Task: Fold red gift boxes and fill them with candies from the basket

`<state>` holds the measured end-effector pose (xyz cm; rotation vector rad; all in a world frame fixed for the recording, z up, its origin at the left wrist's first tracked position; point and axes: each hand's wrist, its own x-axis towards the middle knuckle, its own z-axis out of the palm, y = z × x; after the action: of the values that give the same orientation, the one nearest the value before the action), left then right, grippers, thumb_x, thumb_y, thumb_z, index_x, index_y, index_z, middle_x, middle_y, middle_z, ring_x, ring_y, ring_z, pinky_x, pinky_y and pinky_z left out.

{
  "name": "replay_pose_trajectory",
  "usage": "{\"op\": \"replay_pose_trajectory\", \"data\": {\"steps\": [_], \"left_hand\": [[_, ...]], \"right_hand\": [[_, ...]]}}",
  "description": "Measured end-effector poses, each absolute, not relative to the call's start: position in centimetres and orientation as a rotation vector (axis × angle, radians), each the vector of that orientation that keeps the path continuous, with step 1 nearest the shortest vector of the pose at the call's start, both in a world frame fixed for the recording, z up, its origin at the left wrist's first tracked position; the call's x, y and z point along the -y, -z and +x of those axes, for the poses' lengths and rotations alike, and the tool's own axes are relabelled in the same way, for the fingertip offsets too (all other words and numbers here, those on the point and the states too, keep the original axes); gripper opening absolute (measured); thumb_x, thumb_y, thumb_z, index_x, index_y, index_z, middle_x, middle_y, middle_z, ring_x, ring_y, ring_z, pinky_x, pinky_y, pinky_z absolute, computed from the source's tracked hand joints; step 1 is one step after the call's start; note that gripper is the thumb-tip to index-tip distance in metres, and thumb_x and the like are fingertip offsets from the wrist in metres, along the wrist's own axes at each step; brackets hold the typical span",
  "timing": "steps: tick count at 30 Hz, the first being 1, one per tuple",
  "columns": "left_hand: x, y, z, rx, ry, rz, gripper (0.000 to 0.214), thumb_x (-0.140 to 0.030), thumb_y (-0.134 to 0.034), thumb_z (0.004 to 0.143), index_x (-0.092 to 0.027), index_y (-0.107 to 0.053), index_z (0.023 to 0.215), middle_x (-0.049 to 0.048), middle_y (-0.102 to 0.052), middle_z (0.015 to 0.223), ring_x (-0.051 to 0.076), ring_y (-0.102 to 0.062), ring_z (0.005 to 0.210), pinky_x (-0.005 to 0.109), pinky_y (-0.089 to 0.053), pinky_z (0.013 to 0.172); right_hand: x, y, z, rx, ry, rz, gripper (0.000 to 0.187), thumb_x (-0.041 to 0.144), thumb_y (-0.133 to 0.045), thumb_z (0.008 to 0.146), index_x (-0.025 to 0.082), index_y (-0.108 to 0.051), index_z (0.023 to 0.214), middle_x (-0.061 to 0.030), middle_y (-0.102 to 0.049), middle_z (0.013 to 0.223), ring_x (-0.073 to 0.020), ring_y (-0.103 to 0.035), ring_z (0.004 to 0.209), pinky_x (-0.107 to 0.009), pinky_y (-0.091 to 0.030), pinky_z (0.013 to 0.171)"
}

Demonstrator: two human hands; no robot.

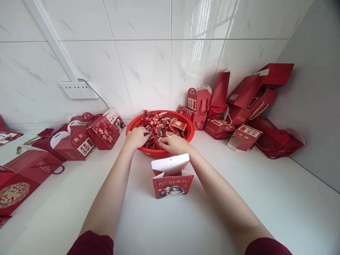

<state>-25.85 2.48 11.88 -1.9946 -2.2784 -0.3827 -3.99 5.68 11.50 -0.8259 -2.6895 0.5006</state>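
A red plastic basket (191, 131) holds a heap of wrapped candies (162, 124) in red and dark wrappers. Over its left rim reaches my left hand (137, 136), its fingers curled in among the candies. My right hand (175, 144) comes over the front right rim, thumb and fingers closing at a candy near the middle of the heap. Some fingertips are hidden by the wrappers. Between my forearms an upright red candy box (174, 187), printed with a cartoon couple, stands with its white-lined top flap raised; the inside is mostly hidden.
Several red gift boxes (77, 145) line the left side. More boxes (244, 136) are piled at the right against the grey side wall (313, 106). A tiled wall (143, 71) closes off the back, with a power strip (79, 90) and cable at left.
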Motion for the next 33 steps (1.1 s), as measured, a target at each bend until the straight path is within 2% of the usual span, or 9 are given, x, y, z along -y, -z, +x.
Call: {"op": "replay_pose_trajectory", "data": {"steps": [4,8,13,16,19,21,24,28,33], "left_hand": [[-2.5,-12.1,-25.5,2.315,0.295,-1.954,0.039,-0.036,-0.046,0.091,-0.026,-0.068,0.121,0.0062,-0.058,0.139,0.032,-0.052,0.127,0.048,-0.045,0.100],[-2.4,-12.2,-25.4,2.332,0.284,-1.922,0.040,-0.034,-0.043,0.092,-0.024,-0.063,0.126,0.0074,-0.054,0.142,0.031,-0.050,0.130,0.047,-0.043,0.103],[-1.8,-12.8,-24.8,2.262,0.339,-1.885,0.043,-0.034,-0.056,0.086,-0.023,-0.057,0.128,0.0121,-0.057,0.132,0.033,-0.050,0.126,0.048,-0.041,0.102],[-1.5,-13.4,-24.3,2.096,0.341,-2.055,0.038,-0.025,-0.056,0.085,-0.031,-0.059,0.122,0.0066,-0.060,0.121,0.028,-0.053,0.120,0.041,-0.041,0.100],[-1.5,-13.5,-24.2,2.026,0.266,-2.239,0.039,-0.024,-0.058,0.083,-0.033,-0.060,0.121,0.0042,-0.065,0.106,0.027,-0.059,0.109,0.037,-0.044,0.092],[-1.6,-13.4,-24.2,2.081,0.234,-2.215,0.038,-0.027,-0.062,0.079,-0.032,-0.062,0.117,0.0045,-0.067,0.100,0.029,-0.061,0.105,0.039,-0.044,0.089],[-1.8,-13.0,-24.2,2.156,0.246,-2.120,0.025,-0.031,-0.067,0.075,-0.027,-0.065,0.100,0.0056,-0.069,0.094,0.031,-0.063,0.099,0.041,-0.045,0.085],[-1.8,-12.8,-24.2,2.256,0.367,-1.936,0.005,-0.025,-0.063,0.077,-0.022,-0.060,0.081,0.0079,-0.070,0.087,0.029,-0.066,0.089,0.037,-0.046,0.078],[-1.1,-14.0,-24.2,2.233,0.586,-1.907,0.010,-0.029,-0.063,0.081,-0.023,-0.056,0.082,0.0030,-0.070,0.083,0.023,-0.066,0.081,0.031,-0.047,0.071]], "right_hand": [[-5.7,-11.5,-4.0,2.692,-0.480,-0.835,0.035,0.040,-0.041,0.095,0.023,-0.065,0.076,-0.0017,-0.069,0.081,-0.0173,-0.056,0.073,-0.027,-0.028,0.058],[-5.7,-11.4,-3.9,2.696,-0.472,-0.845,0.035,0.041,-0.041,0.095,0.023,-0.067,0.080,-0.0018,-0.070,0.084,-0.0179,-0.058,0.075,-0.027,-0.029,0.059],[-5.7,-11.4,-3.9,2.702,-0.456,-0.848,0.035,0.040,-0.040,0.095,0.023,-0.066,0.080,-0.0016,-0.069,0.084,-0.0176,-0.058,0.075,-0.026,-0.028,0.058],[-5.6,-11.5,-4.0,2.705,-0.464,-0.866,0.035,0.040,-0.040,0.096,0.023,-0.067,0.080,-0.0023,-0.070,0.085,-0.0174,-0.057,0.073,-0.026,-0.029,0.059],[-5.6,-11.5,-4.0,2.702,-0.465,-0.863,0.036,0.040,-0.040,0.096,0.023,-0.068,0.080,-0.0029,-0.070,0.084,-0.0177,-0.057,0.073,-0.026,-0.029,0.060],[-5.6,-11.4,-4.0,2.694,-0.461,-0.854,0.036,0.039,-0.041,0.096,0.023,-0.068,0.079,-0.0032,-0.069,0.083,-0.0176,-0.057,0.072,-0.026,-0.029,0.060],[-5.7,-11.3,-4.0,2.683,-0.460,-0.839,0.035,0.038,-0.042,0.096,0.022,-0.067,0.077,-0.0031,-0.069,0.081,-0.0173,-0.056,0.071,-0.027,-0.029,0.059],[-5.7,-11.2,-3.9,2.668,-0.474,-0.808,0.034,0.037,-0.043,0.095,0.022,-0.064,0.074,-0.0021,-0.068,0.079,-0.0165,-0.056,0.070,-0.027,-0.028,0.057],[-6.3,-11.1,-3.6,2.451,-0.683,-0.589,0.019,0.027,-0.050,0.093,0.019,-0.065,0.084,-0.0015,-0.069,0.086,-0.0147,-0.059,0.077,-0.025,-0.039,0.068]]}}
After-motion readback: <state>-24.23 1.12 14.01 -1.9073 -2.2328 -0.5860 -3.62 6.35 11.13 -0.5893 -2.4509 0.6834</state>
